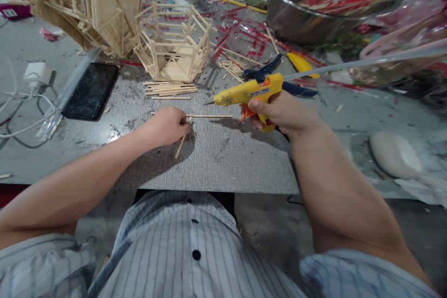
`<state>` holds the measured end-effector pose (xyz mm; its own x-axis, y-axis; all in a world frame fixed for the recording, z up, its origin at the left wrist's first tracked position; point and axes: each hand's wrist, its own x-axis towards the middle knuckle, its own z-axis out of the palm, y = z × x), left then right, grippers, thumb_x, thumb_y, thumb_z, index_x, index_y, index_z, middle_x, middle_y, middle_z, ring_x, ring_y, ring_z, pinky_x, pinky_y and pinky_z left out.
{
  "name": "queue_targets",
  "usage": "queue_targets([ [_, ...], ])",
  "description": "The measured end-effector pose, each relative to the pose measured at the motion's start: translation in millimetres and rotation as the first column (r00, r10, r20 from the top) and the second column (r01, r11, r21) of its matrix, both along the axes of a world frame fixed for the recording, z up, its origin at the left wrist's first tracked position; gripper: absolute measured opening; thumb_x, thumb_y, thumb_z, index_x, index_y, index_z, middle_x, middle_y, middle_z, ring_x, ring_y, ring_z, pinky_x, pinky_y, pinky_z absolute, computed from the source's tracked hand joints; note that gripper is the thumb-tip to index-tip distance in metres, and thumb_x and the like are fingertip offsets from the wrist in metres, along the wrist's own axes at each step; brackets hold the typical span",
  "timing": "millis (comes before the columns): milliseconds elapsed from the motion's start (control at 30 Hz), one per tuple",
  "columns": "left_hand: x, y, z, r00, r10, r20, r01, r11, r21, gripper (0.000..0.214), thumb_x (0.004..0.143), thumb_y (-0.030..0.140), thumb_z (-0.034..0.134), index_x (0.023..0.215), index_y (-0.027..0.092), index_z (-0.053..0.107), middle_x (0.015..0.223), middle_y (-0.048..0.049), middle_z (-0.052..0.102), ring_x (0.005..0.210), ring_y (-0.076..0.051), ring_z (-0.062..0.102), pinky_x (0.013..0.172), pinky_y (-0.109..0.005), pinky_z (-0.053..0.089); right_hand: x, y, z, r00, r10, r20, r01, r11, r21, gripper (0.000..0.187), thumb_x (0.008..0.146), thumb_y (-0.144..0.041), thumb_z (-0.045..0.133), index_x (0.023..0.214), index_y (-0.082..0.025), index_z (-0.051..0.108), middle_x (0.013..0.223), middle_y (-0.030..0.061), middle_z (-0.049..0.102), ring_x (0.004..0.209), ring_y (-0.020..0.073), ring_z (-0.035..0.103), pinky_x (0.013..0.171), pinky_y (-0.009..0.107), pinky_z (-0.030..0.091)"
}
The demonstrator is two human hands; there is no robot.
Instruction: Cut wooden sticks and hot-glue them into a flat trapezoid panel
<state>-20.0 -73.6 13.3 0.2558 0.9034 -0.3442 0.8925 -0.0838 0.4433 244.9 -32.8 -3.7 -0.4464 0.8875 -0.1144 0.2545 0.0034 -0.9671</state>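
Farthest left of the fingers, a white charger (35, 73) and its cable lie on the grey table (226, 163), with a dark phone (91, 90) face up just beyond the left forearm. Behind the phone stands a tall stick model (94, 4), and beside it a smaller six-sided stick frame (173, 44). A loose pile of sticks (171, 89) lies in front of that frame, a little beyond the left knuckles.

The left hand (167, 125) rests on the table with its fingers curled and bunched together. Their tips pinch the upper end of a short stick (180, 145), which slants back toward the person from under the fingertips. That end meets a long stick (209, 116) lying flat and crosswise, running from behind the left knuckles out toward the right hand.

The right hand (279, 114) is wrapped around the handle of a yellow glue gun (249, 93), with fingers closed on the grip and one on the orange trigger. The nozzle points left toward the left fingertips, near them but apart, just above the long stick.

Beyond the right-hand fingers lies a blue clamp (265, 72), and farther back a steel bowl (314, 4) holds red and plain sticks. To the right of the right forearm lies a white lump (394, 153).
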Motion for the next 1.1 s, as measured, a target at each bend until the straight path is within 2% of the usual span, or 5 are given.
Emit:
queue_targets([
  [267,5,3,-1.6,0.995,-0.024,-0.097,0.028,0.999,0.035,0.024,0.087,0.024,0.054,0.067,0.016,0.065,0.055,-0.0008,0.060,0.056,-0.014,0.054,0.058,-0.027,0.034,16,15,-12.8,0.991,0.021,-0.129,-0.006,0.994,0.112,0.039,0.075,-0.061,0.081,0.080,-0.024,0.071,0.068,0.0013,0.070,0.038,0.0089,0.046,0.034,0.026,0.036],
  [500,10,4,-3.2,0.994,0.001,-0.110,0.005,0.998,0.055,0.025,0.086,0.024,0.053,0.070,0.015,0.069,0.053,-0.0010,0.059,0.055,-0.014,0.052,0.059,-0.027,0.034,18,15,-13.3,0.996,-0.033,-0.088,0.042,0.995,0.096,0.040,0.074,-0.062,0.082,0.079,-0.024,0.071,0.069,0.0040,0.070,0.040,0.0102,0.048,0.034,0.027,0.035],
  [600,11,4,-5.1,0.994,0.010,-0.112,-0.003,0.998,0.058,0.026,0.086,0.025,0.053,0.065,0.016,0.066,0.052,-0.0008,0.057,0.053,-0.014,0.050,0.058,-0.028,0.033,14,11,-8.9,0.996,-0.054,-0.068,0.059,0.995,0.083,0.047,0.069,-0.067,0.083,0.079,-0.023,0.070,0.069,0.0045,0.070,0.041,0.0107,0.049,0.035,0.027,0.037],
  [800,14,5,-5.4,0.993,0.024,-0.113,-0.018,0.998,0.056,0.029,0.085,0.024,0.052,0.060,0.017,0.062,0.050,-0.0012,0.054,0.053,-0.014,0.048,0.057,-0.029,0.033,5,5,1.0,0.992,-0.121,-0.040,0.122,0.991,0.045,0.069,0.047,-0.078,0.086,0.073,-0.018,0.065,0.061,0.0024,0.068,0.036,0.0082,0.049,0.034,0.024,0.039],
  [1100,14,4,-6.8,0.984,0.017,-0.176,-0.001,0.996,0.093,0.028,0.088,0.028,0.050,0.071,0.017,0.070,0.054,-0.0026,0.057,0.055,-0.016,0.050,0.060,-0.029,0.034,5,6,1.2,0.994,-0.108,-0.023,0.109,0.993,0.046,0.064,0.050,-0.077,0.085,0.072,-0.020,0.064,0.063,0.0018,0.069,0.037,0.0083,0.048,0.034,0.024,0.038],
])
